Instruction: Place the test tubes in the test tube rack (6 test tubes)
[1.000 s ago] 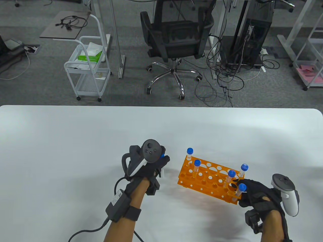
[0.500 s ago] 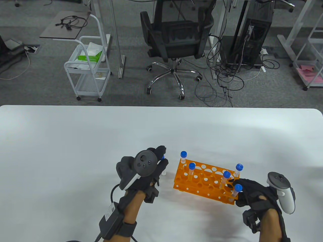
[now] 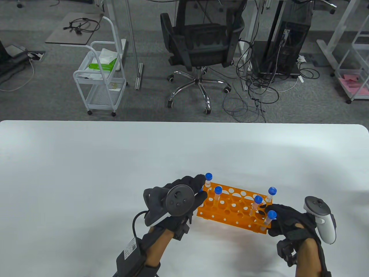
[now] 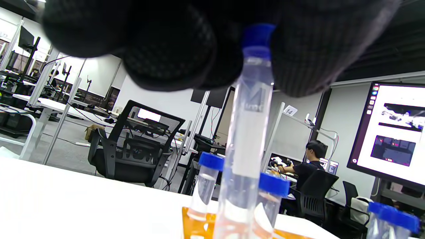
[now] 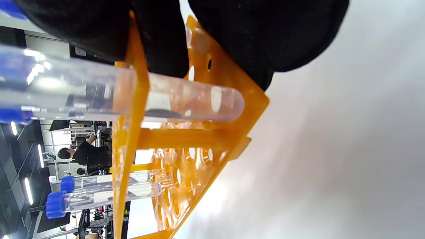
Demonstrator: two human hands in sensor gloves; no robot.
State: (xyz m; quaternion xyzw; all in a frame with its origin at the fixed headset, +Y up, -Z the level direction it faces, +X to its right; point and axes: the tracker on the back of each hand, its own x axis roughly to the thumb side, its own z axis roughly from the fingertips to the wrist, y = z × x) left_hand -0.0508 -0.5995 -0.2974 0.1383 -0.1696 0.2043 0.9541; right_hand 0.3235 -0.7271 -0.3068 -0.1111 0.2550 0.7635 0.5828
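rack (image 3: 230, 208): one, orange, on white table (image 3: 86, 173) | tubes: five blue-capped standing in rack, sixth tube (image 4: 245, 132) in left hand (image 3: 178, 202) | left: fingers closed on its cap, at rack's left end | right hand (image 3: 291, 225): grips rack's right end

The room is bright and the light comes from above. The white tabletop (image 3: 86, 173) shines softly, with pale gray shadows under both hands and a darker patch near the bottom edge. The table view is sharp, but straight lines bend a little at the sides. In the left wrist view the glove fingers (image 4: 166, 43) are close, dark and blurry. The screen (image 4: 391, 132) glows bright. In the right wrist view the tube (image 5: 186, 99) has white glare spots, and the tabletop looks smeared and gray.
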